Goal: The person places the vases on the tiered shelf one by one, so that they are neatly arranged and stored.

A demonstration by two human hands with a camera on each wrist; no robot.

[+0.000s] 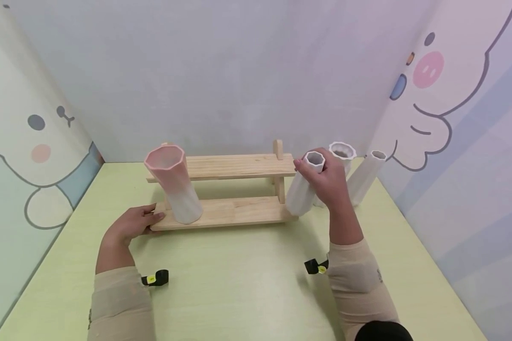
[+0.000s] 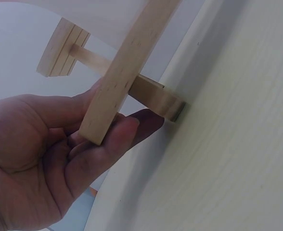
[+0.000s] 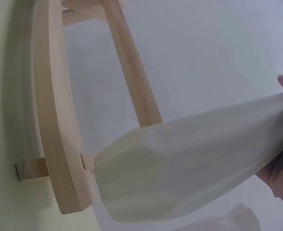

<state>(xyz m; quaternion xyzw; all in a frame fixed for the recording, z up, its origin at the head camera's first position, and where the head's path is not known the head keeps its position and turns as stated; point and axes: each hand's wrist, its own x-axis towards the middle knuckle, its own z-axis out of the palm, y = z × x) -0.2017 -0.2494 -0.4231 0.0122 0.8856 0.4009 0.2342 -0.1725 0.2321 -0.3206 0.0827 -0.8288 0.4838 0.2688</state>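
The left hand (image 1: 130,225) pinches the left end of the lower board of a two-tier wooden shelf (image 1: 234,211); in the left wrist view, the thumb and fingers (image 2: 100,159) lie on either side of the board end (image 2: 112,96). A pink-and-white vase (image 1: 175,184) stands on that board near its left end. The right hand (image 1: 330,182) grips a white faceted vase (image 1: 299,195) round its neck, at the shelf's right end. In the right wrist view, the base of this vase (image 3: 180,163) is beside the board end (image 3: 59,110); whether they touch, I cannot tell.
Behind the right hand stands a white vase with a scalloped rim (image 1: 342,150), partly hidden. A slimmer white vase (image 1: 367,177) is to its right. The pale green table (image 1: 234,279) meets walls with cartoon figures on the left and right.
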